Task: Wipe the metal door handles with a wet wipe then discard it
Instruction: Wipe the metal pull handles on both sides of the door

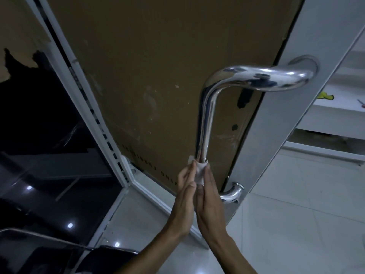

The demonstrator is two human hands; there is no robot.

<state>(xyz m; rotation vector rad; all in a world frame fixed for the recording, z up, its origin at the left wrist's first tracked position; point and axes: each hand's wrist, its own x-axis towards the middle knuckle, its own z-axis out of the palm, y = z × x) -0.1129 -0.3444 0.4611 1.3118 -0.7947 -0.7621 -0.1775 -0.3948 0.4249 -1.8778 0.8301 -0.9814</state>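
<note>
A curved chrome door handle runs down the door's grey metal stile; its lower mount shows to the right of my hands. A white wet wipe is wrapped round the handle's lower shaft. My left hand grips the wipe from the left, fingers curled behind it. From the right, my right hand holds the wipe between its thumb and long fingers. The handle section under the wipe and hands is hidden.
The door panel is covered with brown cardboard. A white door frame stands to the left, with dark glossy floor beyond it. Light floor tiles lie to the right, and white shelves hold small items.
</note>
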